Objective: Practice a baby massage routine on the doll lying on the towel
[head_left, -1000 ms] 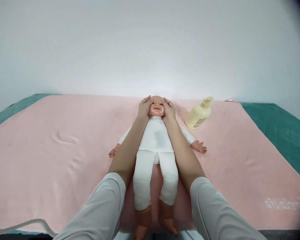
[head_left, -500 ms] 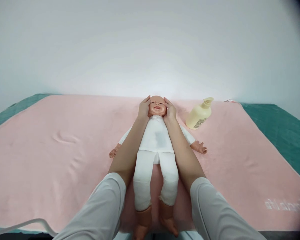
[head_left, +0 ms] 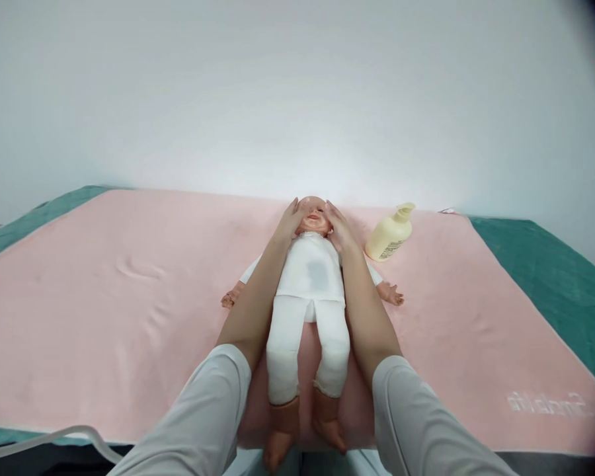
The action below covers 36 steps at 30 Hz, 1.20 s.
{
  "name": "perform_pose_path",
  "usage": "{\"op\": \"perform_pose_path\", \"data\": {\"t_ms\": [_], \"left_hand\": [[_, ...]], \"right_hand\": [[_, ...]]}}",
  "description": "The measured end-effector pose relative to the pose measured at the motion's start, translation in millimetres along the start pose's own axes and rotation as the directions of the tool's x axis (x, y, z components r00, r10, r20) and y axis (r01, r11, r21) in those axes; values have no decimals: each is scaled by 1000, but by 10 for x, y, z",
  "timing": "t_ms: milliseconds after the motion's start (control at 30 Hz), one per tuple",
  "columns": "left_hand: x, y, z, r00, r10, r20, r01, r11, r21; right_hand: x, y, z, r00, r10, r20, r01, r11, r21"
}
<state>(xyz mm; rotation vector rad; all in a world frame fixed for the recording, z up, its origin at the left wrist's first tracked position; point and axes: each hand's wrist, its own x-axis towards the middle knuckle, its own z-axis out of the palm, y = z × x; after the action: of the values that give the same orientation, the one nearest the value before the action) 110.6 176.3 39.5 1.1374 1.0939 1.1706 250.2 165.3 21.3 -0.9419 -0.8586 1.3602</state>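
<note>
A baby doll (head_left: 310, 271) with a white cloth body lies on its back on a pink blanket (head_left: 168, 330), head away from me and feet at the near edge. My left hand (head_left: 292, 220) rests on the left side of the doll's head, its fingers stretched out along the cheek and brow. On the right side of the head lies my right hand (head_left: 341, 226), fingers also extended. Both palms touch the plastic face and partly cover it. My forearms run along either side of the doll's body, over its arms.
A pale yellow pump bottle (head_left: 389, 233) stands on the blanket right of the doll's head. Green cloth (head_left: 550, 271) shows beyond the blanket's sides. A white wall (head_left: 297, 99) rises behind. A pale curved tube or cable (head_left: 74, 431) crosses the near left edge.
Both my hands have slid inward from the sides of the doll's head, covering more of its face around the eyes. The camera view has shifted slightly.
</note>
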Motion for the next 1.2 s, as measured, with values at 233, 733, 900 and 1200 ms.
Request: {"op": "perform_pose_path", "data": {"t_ms": [233, 733, 900, 1200], "left_hand": [[-237, -53, -216, 982, 154, 106, -176, 951, 255], [-335, -131, -233, 987, 135, 88, -146, 980, 133], [-242, -179, -231, 983, 172, 62, -179, 976, 127], [-190, -260, -284, 984, 172, 54, -179, 970, 163]], "right_hand": [[-132, 42, -181, 993, -85, 86, 112, 919, -379], [-119, 260, -130, 979, -199, 54, 206, 942, -264], [-73, 296, -120, 971, -238, 30, 235, 921, -312], [-181, 186, -88, 975, -222, -4, 213, 938, -275]]}}
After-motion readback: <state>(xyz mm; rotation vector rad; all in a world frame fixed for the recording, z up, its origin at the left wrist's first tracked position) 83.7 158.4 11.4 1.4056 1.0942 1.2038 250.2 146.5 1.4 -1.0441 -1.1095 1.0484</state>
